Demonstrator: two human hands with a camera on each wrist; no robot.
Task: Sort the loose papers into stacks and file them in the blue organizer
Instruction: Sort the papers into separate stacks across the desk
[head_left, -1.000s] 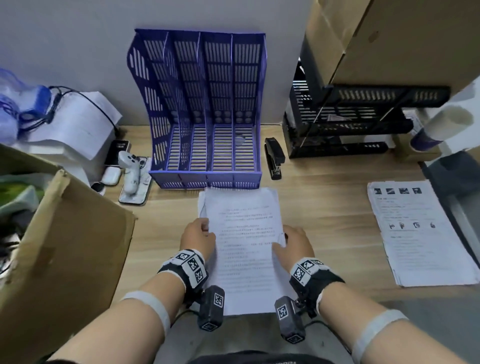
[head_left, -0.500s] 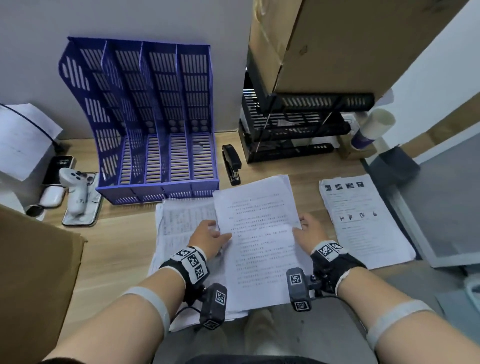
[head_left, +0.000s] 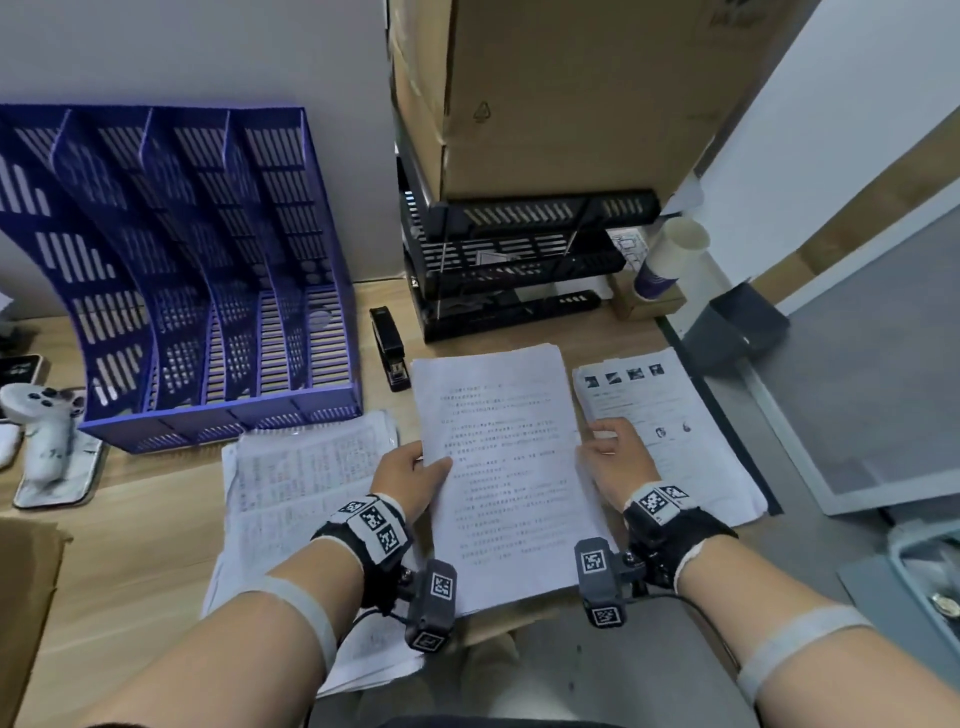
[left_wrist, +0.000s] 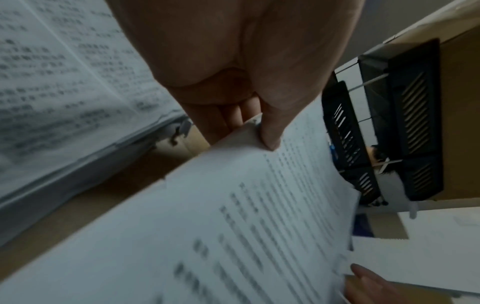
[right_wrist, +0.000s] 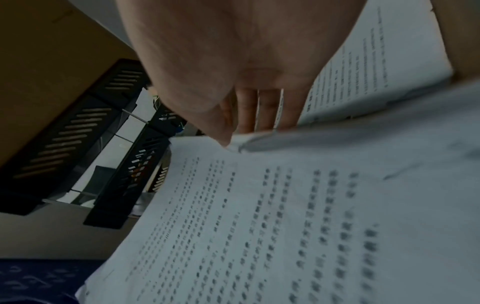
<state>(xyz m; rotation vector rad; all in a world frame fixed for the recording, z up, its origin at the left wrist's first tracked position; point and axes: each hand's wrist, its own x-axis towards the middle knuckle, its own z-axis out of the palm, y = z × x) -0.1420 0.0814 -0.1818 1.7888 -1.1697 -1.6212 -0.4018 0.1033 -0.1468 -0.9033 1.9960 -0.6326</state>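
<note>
I hold a stack of printed papers (head_left: 498, 467) just above the desk, between two other piles. My left hand (head_left: 410, 473) pinches its left edge, thumb on top and fingers beneath (left_wrist: 259, 127). My right hand (head_left: 615, 452) grips the right edge the same way (right_wrist: 233, 123). The blue organizer (head_left: 208, 312) stands at the back left with all its slots bare. In front of it a second pile of densely printed sheets (head_left: 301, 467) lies on the desk. A third pile with small pictures on top (head_left: 691, 431) lies to the right, partly under my right hand.
A black stapler (head_left: 388, 345) lies between the organizer and the held stack. Behind it stand black letter trays (head_left: 519, 270) under cardboard boxes (head_left: 571, 93), with a paper cup (head_left: 670, 260) beside them. A white controller (head_left: 47, 426) lies far left, a cardboard box (head_left: 26, 597) near left.
Both hands have carried the top stack to the right, off the pile in front of the organizer, which now lies uncovered. The head view has swung to the right.
</note>
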